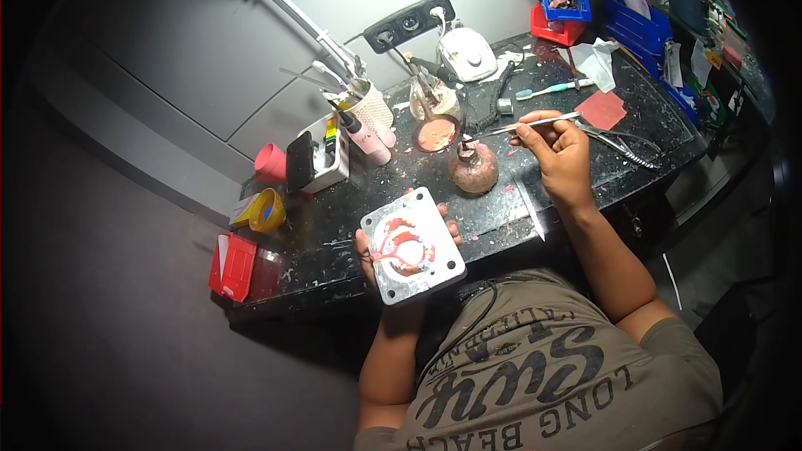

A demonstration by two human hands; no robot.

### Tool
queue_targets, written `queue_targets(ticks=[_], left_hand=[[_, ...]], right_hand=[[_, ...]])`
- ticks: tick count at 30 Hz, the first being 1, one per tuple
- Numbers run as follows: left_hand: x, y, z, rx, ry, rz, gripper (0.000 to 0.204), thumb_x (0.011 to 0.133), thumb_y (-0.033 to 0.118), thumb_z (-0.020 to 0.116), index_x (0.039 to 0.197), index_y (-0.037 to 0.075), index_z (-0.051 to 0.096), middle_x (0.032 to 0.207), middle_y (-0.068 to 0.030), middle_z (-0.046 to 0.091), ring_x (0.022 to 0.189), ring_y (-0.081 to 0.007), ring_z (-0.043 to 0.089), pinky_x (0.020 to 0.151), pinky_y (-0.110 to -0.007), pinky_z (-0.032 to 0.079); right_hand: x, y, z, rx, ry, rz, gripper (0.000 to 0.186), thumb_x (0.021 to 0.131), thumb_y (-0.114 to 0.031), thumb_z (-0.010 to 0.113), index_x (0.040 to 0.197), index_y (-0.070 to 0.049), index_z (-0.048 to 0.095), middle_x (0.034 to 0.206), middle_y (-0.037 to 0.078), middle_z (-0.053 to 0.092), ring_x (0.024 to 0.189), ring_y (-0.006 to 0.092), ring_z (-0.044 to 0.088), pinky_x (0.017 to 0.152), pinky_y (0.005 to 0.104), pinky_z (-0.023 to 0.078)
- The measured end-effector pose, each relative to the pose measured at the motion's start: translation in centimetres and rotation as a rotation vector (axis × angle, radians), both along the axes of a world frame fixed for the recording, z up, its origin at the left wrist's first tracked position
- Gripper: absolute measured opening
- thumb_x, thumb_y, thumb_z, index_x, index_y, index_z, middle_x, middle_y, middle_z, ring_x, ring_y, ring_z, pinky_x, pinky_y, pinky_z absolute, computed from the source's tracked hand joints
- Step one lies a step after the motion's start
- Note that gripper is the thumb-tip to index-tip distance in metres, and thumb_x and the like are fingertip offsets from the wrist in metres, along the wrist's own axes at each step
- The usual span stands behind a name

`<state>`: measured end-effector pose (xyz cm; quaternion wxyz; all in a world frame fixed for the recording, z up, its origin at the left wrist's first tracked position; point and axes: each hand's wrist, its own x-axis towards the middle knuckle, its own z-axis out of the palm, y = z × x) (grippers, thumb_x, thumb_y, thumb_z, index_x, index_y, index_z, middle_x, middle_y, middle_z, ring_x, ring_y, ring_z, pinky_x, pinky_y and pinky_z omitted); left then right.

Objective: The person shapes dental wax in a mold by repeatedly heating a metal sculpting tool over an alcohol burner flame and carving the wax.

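Clock: read from the square metal plate (pixel 443 246), twelve at the top of the view.
Plate: near the middle of the view, at the near edge of the bench (pixel 317 263), slightly turned, dark round holes at its corners.
Red pieces (pixel 405 238): curved, set around a white disc on the plate's face, paler bits along the curves.
Left hand (pixel 364 252): closed around the plate from beneath, fingers showing at its 9 and 2 o'clock edges; palm hidden.
Right hand (pixel 561 154): at 2 o'clock, thumb and fingers pinching a slim metal tool (pixel 499 130).
Tool tip: toward 9 o'clock from the right hand, close by the dark top of the round jar (pixel 474 171); touching or apart, cannot tell.
Jar: at 1 o'clock, pink and speckled, upright.
Shallow dish (pixel 436 150): at 12 o'clock, pinkish material inside.
Pink sheet (pixel 600 110): at 2 o'clock, flat on the bench.
Toothbrush (pixel 551 90): between 1 and 2 o'clock, blue and white.
Pink bottle (pixel 373 149): at 11 o'clock, just beside a pale holder (pixel 373 107) full of tools.
Cups: red cup (pixel 270 163) at 10 o'clock; yellow cup (pixel 269 210) between 9 and 10.
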<state>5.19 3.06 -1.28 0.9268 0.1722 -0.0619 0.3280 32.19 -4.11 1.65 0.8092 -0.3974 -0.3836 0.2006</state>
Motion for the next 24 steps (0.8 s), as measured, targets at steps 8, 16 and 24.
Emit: queue_targets(ticks=[8,16,24], left_hand=[[0.1,-0.2,0.2,0.069,0.027,0.007,0.101,0.086,0.074,0.067,0.161,0.012,0.039,0.145,-0.0369,0.047,0.118,-0.0547,0.055,0.101,-0.07,0.049],[0.3,-1.2,0.8,0.126,-0.055,0.054,0.096,0.089,0.063,0.068,0.163,0.012,0.034,0.145,-0.0336,0.053,0.125,-0.0549,0.059,0.104,-0.069,0.05],[0.5,-2.7,2.4,0.266,0.277,0.358,0.105,0.086,0.066,0.068,0.158,-0.001,0.032,0.139,-0.0378,0.055,0.125,-0.0502,0.062,0.104,-0.062,0.055]], right_hand=[[0.7,-0.1,-0.3,0.0,-0.051,-0.035,0.011,0.102,-0.002,0.069,0.112,0.004,0.069,0.102,0.012,0.075,0.092,0.0157,0.074,0.085,0.031,0.063],[-4.1,-2.7,1.9,0.013,-0.071,0.123,0.013,0.102,-0.005,0.071,0.112,0.003,0.069,0.099,0.012,0.076,0.09,0.0175,0.074,0.088,0.0321,0.06],[-7.9,-4.0,2.4,-0.011,-0.097,0.327,0.012,0.102,0.0,0.068,0.111,0.007,0.067,0.102,0.014,0.074,0.095,0.0197,0.074,0.088,0.0313,0.061]])
